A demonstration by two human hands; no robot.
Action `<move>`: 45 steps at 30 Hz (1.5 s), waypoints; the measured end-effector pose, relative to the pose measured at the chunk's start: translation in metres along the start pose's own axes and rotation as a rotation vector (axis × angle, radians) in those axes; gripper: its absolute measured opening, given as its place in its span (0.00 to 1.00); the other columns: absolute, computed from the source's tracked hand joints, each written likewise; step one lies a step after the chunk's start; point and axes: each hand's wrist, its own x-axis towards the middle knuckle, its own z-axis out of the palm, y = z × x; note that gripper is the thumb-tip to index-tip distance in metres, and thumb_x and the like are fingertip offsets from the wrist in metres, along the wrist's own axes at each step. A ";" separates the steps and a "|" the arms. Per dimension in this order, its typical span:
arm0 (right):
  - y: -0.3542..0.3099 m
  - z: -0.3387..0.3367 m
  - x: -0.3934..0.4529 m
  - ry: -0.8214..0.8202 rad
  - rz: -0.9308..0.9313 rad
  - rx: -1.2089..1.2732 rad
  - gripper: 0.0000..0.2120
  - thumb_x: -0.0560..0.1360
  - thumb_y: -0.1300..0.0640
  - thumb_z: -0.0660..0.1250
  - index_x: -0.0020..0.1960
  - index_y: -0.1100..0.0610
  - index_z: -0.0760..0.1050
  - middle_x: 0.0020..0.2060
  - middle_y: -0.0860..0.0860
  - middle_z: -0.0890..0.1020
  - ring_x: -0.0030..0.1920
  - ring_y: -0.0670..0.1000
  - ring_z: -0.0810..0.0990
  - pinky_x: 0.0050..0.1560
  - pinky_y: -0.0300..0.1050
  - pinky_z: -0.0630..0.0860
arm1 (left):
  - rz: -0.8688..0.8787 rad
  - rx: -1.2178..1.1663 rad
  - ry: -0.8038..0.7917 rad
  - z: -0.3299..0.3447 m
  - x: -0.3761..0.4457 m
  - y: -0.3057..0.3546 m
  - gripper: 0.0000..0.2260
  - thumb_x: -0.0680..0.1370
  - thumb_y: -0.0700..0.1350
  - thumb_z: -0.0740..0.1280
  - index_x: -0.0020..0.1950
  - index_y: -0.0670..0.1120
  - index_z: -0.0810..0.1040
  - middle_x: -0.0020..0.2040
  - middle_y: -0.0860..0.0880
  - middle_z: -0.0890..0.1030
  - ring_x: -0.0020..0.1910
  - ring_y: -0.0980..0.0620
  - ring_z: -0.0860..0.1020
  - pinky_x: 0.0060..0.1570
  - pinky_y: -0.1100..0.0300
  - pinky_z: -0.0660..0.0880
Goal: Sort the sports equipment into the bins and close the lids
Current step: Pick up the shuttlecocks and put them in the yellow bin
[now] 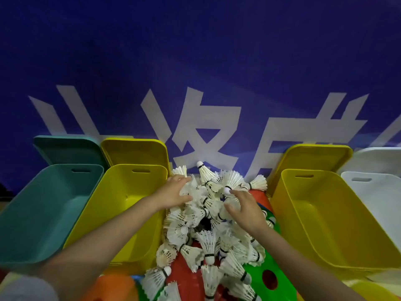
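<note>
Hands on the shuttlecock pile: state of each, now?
Left hand: gripping a bunch of shuttlecocks.
Right hand: open, fingers spread on the pile, holding nothing visible.

White shuttlecocks (208, 224) with black bands at 6 o'clock. Teal bin (43, 213) at 9, yellow bins (121, 205) (325, 220) flanking, white bin (377, 196) at 3. Blue banner (195, 61) with white characters at 12.

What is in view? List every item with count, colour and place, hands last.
Teal bin: one, far left, open, lid propped behind.
Left yellow bin: one, beside the teal, open.
Right yellow bin: one, right of the pile, open.
White bin: one, far right, open.
Shuttlecocks: many, white, heaped in the centre.
Cones: several, green, red, orange, under the heap.
Banner: one, blue with white characters, behind.
Left hand: on the heap's far left.
Right hand: on the heap's right.
</note>
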 end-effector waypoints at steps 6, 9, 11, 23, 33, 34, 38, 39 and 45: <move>0.004 0.018 0.000 -0.119 0.033 -0.262 0.34 0.74 0.40 0.64 0.75 0.45 0.54 0.70 0.48 0.66 0.69 0.50 0.63 0.59 0.46 0.71 | 0.026 0.008 -0.065 0.023 0.015 -0.013 0.36 0.73 0.57 0.70 0.76 0.53 0.58 0.76 0.49 0.59 0.74 0.47 0.57 0.72 0.51 0.60; 0.008 0.022 0.005 -0.100 0.039 -0.283 0.33 0.74 0.41 0.65 0.75 0.46 0.56 0.68 0.47 0.69 0.68 0.49 0.64 0.61 0.45 0.70 | 0.059 0.013 -0.048 0.027 0.020 -0.015 0.34 0.73 0.57 0.70 0.76 0.54 0.60 0.74 0.51 0.63 0.73 0.49 0.58 0.71 0.51 0.61; 0.012 0.022 0.005 -0.097 0.058 -0.253 0.33 0.72 0.41 0.66 0.73 0.46 0.59 0.66 0.47 0.70 0.67 0.50 0.64 0.62 0.45 0.67 | 0.087 0.043 -0.056 0.031 0.020 -0.012 0.33 0.73 0.56 0.69 0.75 0.54 0.60 0.73 0.51 0.65 0.73 0.50 0.58 0.70 0.51 0.62; 0.012 0.015 -0.010 0.036 -0.011 0.060 0.25 0.74 0.48 0.69 0.68 0.47 0.66 0.57 0.45 0.68 0.51 0.47 0.73 0.48 0.41 0.72 | 0.142 0.054 0.162 0.040 0.002 -0.027 0.24 0.76 0.49 0.64 0.72 0.55 0.66 0.66 0.51 0.68 0.68 0.50 0.63 0.61 0.55 0.70; 0.018 -0.013 -0.015 0.054 -0.055 0.158 0.23 0.75 0.50 0.68 0.68 0.47 0.66 0.60 0.45 0.67 0.52 0.43 0.70 0.46 0.33 0.66 | -0.030 0.059 0.130 0.038 0.000 -0.018 0.30 0.76 0.58 0.66 0.76 0.55 0.60 0.72 0.48 0.64 0.71 0.49 0.63 0.66 0.53 0.68; 0.019 -0.020 -0.015 0.061 -0.073 0.153 0.23 0.75 0.50 0.68 0.68 0.47 0.66 0.60 0.44 0.67 0.52 0.43 0.69 0.46 0.32 0.66 | -0.060 0.012 0.146 0.037 0.001 -0.015 0.30 0.75 0.56 0.68 0.75 0.54 0.62 0.71 0.48 0.66 0.69 0.49 0.66 0.65 0.55 0.69; 0.036 -0.053 -0.020 0.111 -0.119 0.176 0.24 0.74 0.48 0.68 0.68 0.47 0.66 0.59 0.43 0.67 0.57 0.43 0.69 0.52 0.36 0.70 | -0.144 -0.075 0.228 0.029 0.005 0.002 0.24 0.75 0.48 0.70 0.70 0.50 0.70 0.67 0.44 0.70 0.65 0.48 0.70 0.63 0.57 0.68; 0.042 -0.061 -0.021 0.134 -0.120 0.200 0.24 0.74 0.49 0.69 0.67 0.48 0.67 0.59 0.43 0.68 0.58 0.43 0.69 0.53 0.37 0.72 | -0.150 -0.089 0.254 0.025 0.005 0.009 0.23 0.74 0.47 0.71 0.69 0.49 0.71 0.67 0.44 0.71 0.65 0.47 0.70 0.63 0.57 0.68; 0.090 -0.114 -0.034 0.204 -0.107 0.241 0.20 0.74 0.54 0.71 0.64 0.54 0.73 0.56 0.48 0.75 0.55 0.45 0.73 0.51 0.32 0.67 | -0.111 -0.136 0.395 0.006 -0.007 0.064 0.24 0.74 0.50 0.71 0.68 0.53 0.71 0.66 0.47 0.70 0.65 0.47 0.70 0.62 0.56 0.69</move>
